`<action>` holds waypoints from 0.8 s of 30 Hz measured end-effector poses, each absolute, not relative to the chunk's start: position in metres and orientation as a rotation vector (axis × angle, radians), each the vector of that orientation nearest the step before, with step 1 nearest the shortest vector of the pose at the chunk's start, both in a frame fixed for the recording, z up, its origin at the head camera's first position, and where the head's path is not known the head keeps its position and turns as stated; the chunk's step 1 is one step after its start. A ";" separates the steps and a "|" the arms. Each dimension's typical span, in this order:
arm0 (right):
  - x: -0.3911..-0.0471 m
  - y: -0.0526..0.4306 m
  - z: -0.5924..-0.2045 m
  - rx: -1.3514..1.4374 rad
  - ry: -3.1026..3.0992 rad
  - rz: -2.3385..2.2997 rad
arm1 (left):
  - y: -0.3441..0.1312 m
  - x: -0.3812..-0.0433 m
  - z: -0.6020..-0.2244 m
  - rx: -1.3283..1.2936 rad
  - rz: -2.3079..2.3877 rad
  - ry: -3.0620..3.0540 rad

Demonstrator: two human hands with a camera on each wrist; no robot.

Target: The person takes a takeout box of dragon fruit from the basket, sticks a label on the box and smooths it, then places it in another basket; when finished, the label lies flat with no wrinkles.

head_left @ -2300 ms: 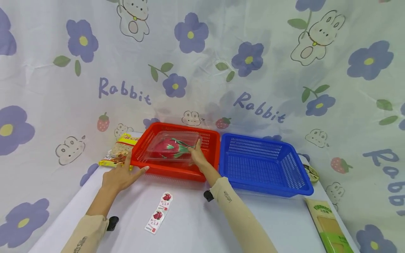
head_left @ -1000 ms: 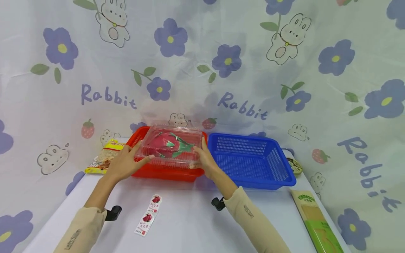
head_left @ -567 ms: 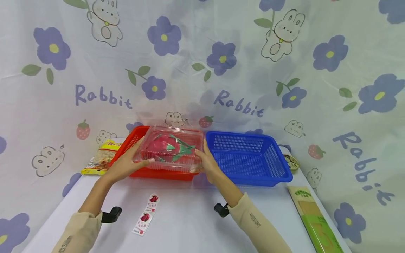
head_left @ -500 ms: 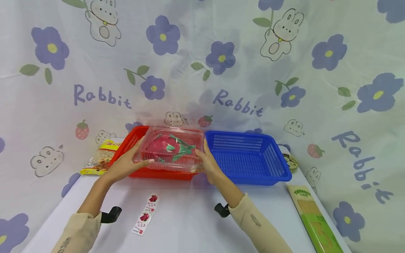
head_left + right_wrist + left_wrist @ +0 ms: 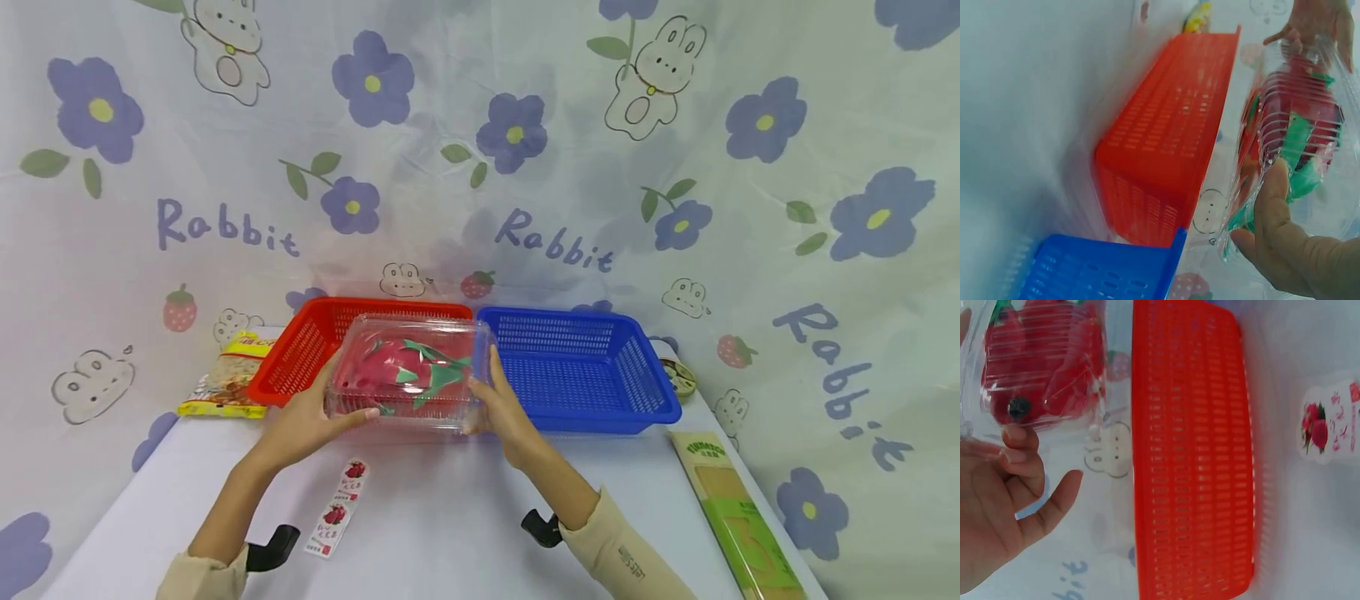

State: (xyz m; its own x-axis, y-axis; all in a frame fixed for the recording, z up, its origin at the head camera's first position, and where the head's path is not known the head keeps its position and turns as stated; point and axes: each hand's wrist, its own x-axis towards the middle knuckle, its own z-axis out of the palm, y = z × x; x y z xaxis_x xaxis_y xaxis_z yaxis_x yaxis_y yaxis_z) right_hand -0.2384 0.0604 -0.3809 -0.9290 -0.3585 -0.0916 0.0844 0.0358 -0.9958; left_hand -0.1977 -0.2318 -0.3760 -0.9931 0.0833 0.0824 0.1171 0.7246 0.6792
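Since 2.3 s ago, the clear plastic box point(image 5: 420, 412) has come up out of the red basket point(image 5: 300, 354) and nearer to me. The left hand point(image 5: 303, 421) has left the basket rim for the box.

Head feed: I have both hands on the box, the dragon fruit point(image 5: 393, 364) lying inside. Left hand grips the left end, thumb along the near edge. Right hand point(image 5: 506, 408) pinches the right end. The box covers the near right part of the red basket from this angle. Blue basket point(image 5: 577, 383) stands just beside the red one on the right. Yellow food bag point(image 5: 228, 375) to the left; strip of two stickers point(image 5: 337, 508) on the white table point(image 5: 435, 517); green packet point(image 5: 738, 517) at far right; round tin point(image 5: 680, 377) part hidden behind the blue basket.

Left wrist feed: bent fingertips at the box, one finger clear of it. A gap shows between box and red basket wall.

Right wrist feed: fingers bent on the ribbed end of the box, spread only as wide as their hold needs. Box apart from the red basket's rim here too; left hand at the far end.
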 end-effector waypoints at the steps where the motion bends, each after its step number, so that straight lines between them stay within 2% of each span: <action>1: -0.235 0.062 -0.382 -0.273 2.012 -1.958 | -0.230 -0.195 -0.377 -0.174 -1.149 -2.865; 14: -0.191 0.088 -0.392 -0.275 2.046 -1.904 | -0.206 -0.161 -0.392 -0.153 -1.080 -2.870; 24: -0.177 0.097 -0.398 -0.289 2.062 -1.877 | -0.193 -0.145 -0.401 -0.046 -1.095 -2.891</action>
